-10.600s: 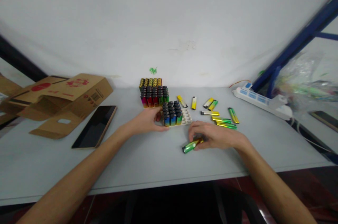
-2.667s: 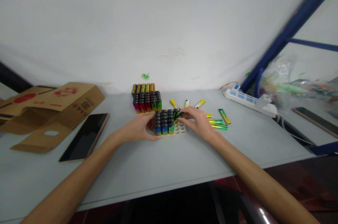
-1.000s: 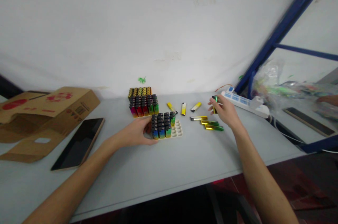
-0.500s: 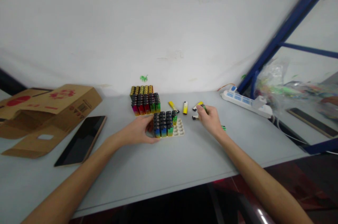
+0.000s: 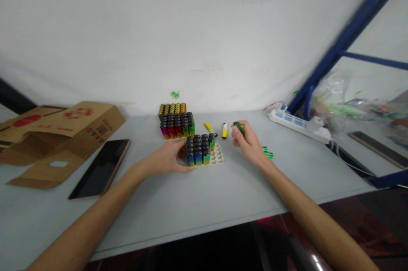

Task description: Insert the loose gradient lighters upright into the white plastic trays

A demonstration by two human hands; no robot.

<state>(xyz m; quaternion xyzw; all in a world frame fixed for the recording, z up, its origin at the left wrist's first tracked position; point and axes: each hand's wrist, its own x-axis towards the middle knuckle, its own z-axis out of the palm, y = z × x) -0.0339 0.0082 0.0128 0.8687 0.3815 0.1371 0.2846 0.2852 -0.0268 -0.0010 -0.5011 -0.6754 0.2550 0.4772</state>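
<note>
My left hand (image 5: 168, 158) grips the left side of a white tray (image 5: 217, 159), its fingers behind the block of lighters (image 5: 198, 151) standing in it. These lighters shade from blue to green and have black tops; the tray's right part shows bare sockets. To the right, my right hand (image 5: 247, 139) is closed around a green lighter (image 5: 238, 126) with a dark top. Between the tray and that hand lie a yellow-and-white lighter (image 5: 225, 130) and a yellow one (image 5: 208, 127). Green lighters (image 5: 268, 155) lie beside my right wrist.
Behind the tray stand blocks of red and green lighters (image 5: 177, 126) and yellow-topped ones (image 5: 172, 108). At left are an open cardboard box (image 5: 92, 124) and a dark tablet (image 5: 99, 169). A white power strip (image 5: 299, 125) lies at right near a blue metal frame (image 5: 331, 52).
My right hand has moved slightly left toward the tray with the green lighter, which shows more now. The left hand keeps its hold on the tray.
</note>
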